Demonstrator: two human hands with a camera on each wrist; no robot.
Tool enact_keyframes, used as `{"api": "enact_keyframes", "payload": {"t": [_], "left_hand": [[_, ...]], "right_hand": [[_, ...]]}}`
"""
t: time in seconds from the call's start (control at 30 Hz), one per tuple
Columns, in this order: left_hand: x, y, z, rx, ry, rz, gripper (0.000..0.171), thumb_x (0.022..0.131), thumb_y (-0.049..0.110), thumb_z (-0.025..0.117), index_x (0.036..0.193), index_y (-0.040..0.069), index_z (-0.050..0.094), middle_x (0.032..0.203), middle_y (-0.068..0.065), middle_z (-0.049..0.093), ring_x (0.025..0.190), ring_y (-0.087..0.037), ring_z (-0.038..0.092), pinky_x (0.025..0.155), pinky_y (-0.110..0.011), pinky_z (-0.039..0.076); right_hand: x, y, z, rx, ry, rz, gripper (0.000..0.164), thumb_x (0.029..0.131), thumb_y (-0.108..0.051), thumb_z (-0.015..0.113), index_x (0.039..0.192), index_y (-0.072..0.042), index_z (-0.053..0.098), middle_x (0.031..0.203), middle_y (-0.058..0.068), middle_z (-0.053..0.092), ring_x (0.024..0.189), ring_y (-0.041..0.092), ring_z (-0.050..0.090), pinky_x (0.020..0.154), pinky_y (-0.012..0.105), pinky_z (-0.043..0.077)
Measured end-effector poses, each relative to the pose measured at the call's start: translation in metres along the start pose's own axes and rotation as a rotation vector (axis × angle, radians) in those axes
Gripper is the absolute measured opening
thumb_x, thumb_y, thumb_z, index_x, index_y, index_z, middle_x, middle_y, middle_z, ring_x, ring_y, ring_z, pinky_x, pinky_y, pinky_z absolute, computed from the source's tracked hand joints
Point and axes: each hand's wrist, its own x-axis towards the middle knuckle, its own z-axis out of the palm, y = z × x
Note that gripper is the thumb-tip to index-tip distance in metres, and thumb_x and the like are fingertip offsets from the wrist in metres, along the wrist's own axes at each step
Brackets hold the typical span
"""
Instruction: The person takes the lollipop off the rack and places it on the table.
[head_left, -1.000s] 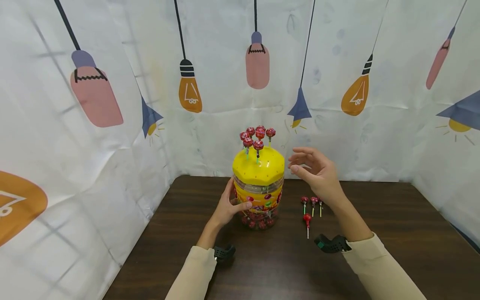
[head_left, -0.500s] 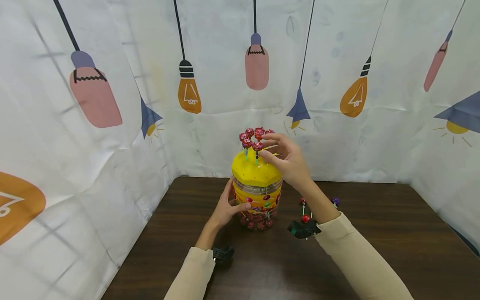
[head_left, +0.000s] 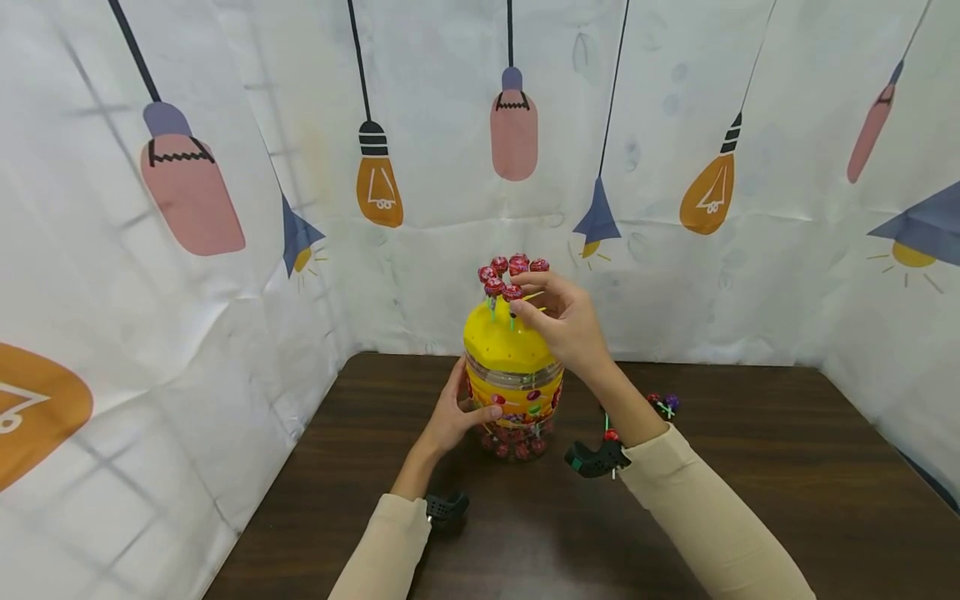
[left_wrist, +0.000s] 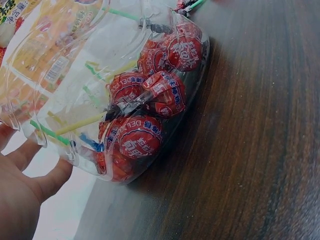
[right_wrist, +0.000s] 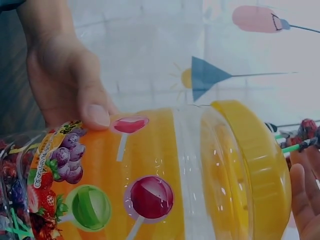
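Observation:
A clear candy jar [head_left: 513, 379] with a yellow lid [head_left: 498, 340] stands upright on the table. Several red-wrapped lollipops [head_left: 498, 265] stick up from holes in the lid. My left hand [head_left: 450, 421] holds the jar's left side, thumb across the front of the label; in the right wrist view that thumb [right_wrist: 95, 112] presses the label. Over the lid, my right hand [head_left: 570, 327] has thumb and fingers around the head of the front lollipop [head_left: 511, 292], whose green stick stands in the lid. More lollipops [left_wrist: 137, 137] lie inside the jar's bottom.
Loose lollipops [head_left: 666, 406] lie on the dark wooden table [head_left: 750, 467] to the right of the jar, some partly hidden behind the right forearm. A white curtain [head_left: 450, 208] with printed lamps hangs behind and to the left.
My right hand has moved left from beside the jar to the lollipops on the lid, and the front lollipop has shifted slightly left. The left hand stays on the jar.

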Motion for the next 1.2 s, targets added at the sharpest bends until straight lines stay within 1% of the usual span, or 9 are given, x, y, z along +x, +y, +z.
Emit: {"api": "enact_keyframes", "payload": {"t": [0.13, 0.3, 0.4, 0.5, 0.6, 0.67, 0.83, 1.1, 1.2], "left_hand": [[0.000, 0.000, 0.000, -0.002, -0.003, 0.003, 0.094, 0.089, 0.042, 0.079, 0.161, 0.043, 0.019, 0.161, 0.002, 0.038, 0.151, -0.029, 0.035, 0.119, -0.073, 0.024], [-0.001, 0.000, 0.001, 0.002, -0.002, 0.000, 0.094, 0.088, 0.043, 0.079, 0.161, 0.042, 0.019, 0.161, 0.002, 0.038, 0.150, -0.029, 0.035, 0.118, -0.073, 0.025], [-0.001, -0.001, 0.001, 0.003, -0.002, 0.001, 0.094, 0.088, 0.043, 0.079, 0.161, 0.042, 0.020, 0.161, 0.002, 0.038, 0.150, -0.029, 0.035, 0.118, -0.072, 0.025], [0.000, -0.002, 0.001, 0.000, -0.001, 0.005, 0.094, 0.088, 0.043, 0.079, 0.161, 0.042, 0.020, 0.161, 0.002, 0.039, 0.150, -0.029, 0.035, 0.119, -0.072, 0.025], [-0.001, -0.001, 0.001, -0.002, 0.000, 0.004, 0.094, 0.088, 0.042, 0.079, 0.161, 0.042, 0.020, 0.160, 0.002, 0.039, 0.151, -0.029, 0.035, 0.119, -0.073, 0.024], [-0.001, 0.000, 0.001, -0.005, -0.001, 0.003, 0.094, 0.088, 0.042, 0.079, 0.161, 0.042, 0.019, 0.161, 0.002, 0.038, 0.151, -0.029, 0.034, 0.119, -0.073, 0.023], [-0.002, 0.000, 0.000, -0.005, 0.000, -0.004, 0.094, 0.089, 0.041, 0.079, 0.161, 0.042, 0.019, 0.161, 0.002, 0.038, 0.152, -0.030, 0.033, 0.119, -0.074, 0.021], [-0.001, -0.003, -0.001, -0.013, -0.002, 0.003, 0.093, 0.090, 0.037, 0.078, 0.162, 0.041, 0.019, 0.162, 0.003, 0.037, 0.153, -0.029, 0.031, 0.119, -0.074, 0.021], [-0.001, -0.003, -0.002, -0.018, -0.006, 0.011, 0.093, 0.090, 0.037, 0.078, 0.162, 0.040, 0.019, 0.161, 0.002, 0.038, 0.152, -0.029, 0.032, 0.119, -0.074, 0.021]], "right_hand": [[0.000, 0.000, 0.001, 0.011, 0.012, -0.009, 0.030, 0.096, -0.004, 0.070, 0.125, -0.002, 0.069, 0.113, 0.018, 0.068, 0.076, 0.019, 0.065, 0.071, 0.024, 0.057], [0.001, 0.000, 0.002, 0.049, 0.026, -0.024, 0.030, 0.096, -0.002, 0.068, 0.126, 0.001, 0.067, 0.112, 0.016, 0.068, 0.077, 0.022, 0.065, 0.070, 0.024, 0.058], [0.002, -0.003, -0.001, 0.093, 0.052, -0.068, 0.030, 0.096, 0.002, 0.066, 0.126, 0.003, 0.066, 0.110, 0.011, 0.068, 0.078, 0.025, 0.066, 0.069, 0.025, 0.059], [0.005, -0.008, -0.005, 0.131, 0.073, -0.130, 0.030, 0.095, 0.005, 0.065, 0.126, 0.004, 0.066, 0.108, 0.001, 0.069, 0.077, 0.024, 0.067, 0.067, 0.026, 0.059], [0.004, -0.012, -0.008, 0.124, 0.076, -0.164, 0.030, 0.095, 0.007, 0.065, 0.125, 0.004, 0.067, 0.106, -0.007, 0.070, 0.072, 0.022, 0.066, 0.065, 0.026, 0.059], [0.001, -0.011, -0.009, 0.107, 0.067, -0.159, 0.030, 0.095, 0.006, 0.065, 0.125, 0.003, 0.067, 0.106, -0.009, 0.070, 0.069, 0.019, 0.066, 0.065, 0.026, 0.059], [-0.014, -0.007, -0.011, 0.081, 0.050, -0.101, 0.030, 0.095, 0.002, 0.067, 0.126, 0.001, 0.067, 0.106, -0.007, 0.070, 0.066, 0.018, 0.064, 0.063, 0.027, 0.058], [-0.047, 0.004, -0.020, 0.092, 0.015, -0.028, 0.029, 0.097, -0.002, 0.067, 0.125, 0.004, 0.067, 0.106, -0.009, 0.072, 0.073, 0.021, 0.067, 0.065, 0.028, 0.060], [-0.061, 0.007, -0.024, 0.087, 0.012, -0.004, 0.028, 0.097, 0.000, 0.066, 0.125, 0.004, 0.067, 0.101, -0.008, 0.073, 0.071, 0.025, 0.068, 0.065, 0.031, 0.061]]}}
